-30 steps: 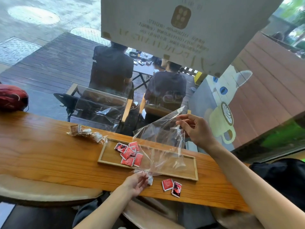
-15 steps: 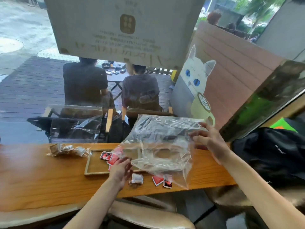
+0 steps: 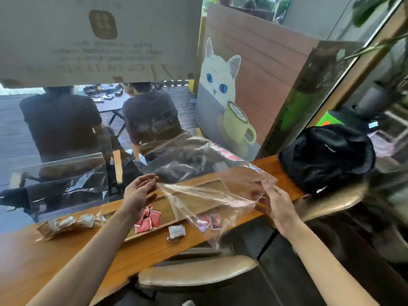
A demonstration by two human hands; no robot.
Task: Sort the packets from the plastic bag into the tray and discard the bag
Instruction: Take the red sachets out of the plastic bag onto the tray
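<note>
At centre frame we stretch the clear crinkled plastic bag [image 3: 212, 195] over the shallow wooden tray [image 3: 170, 208], our left hand [image 3: 138, 193] and right hand [image 3: 276, 202] each pinching an edge. Red square packets [image 3: 148, 219] lie in the tray's left end.

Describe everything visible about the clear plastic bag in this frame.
The clear plastic bag is a thin, crinkled, glossy film, see-through and apparently empty. It is spread wide and held above the long wooden tray. The left hand pinches its left edge; the right hand grips its right edge. Its lower corner droops past the edge of the wooden counter, and two red packets on the counter show through it.
</note>
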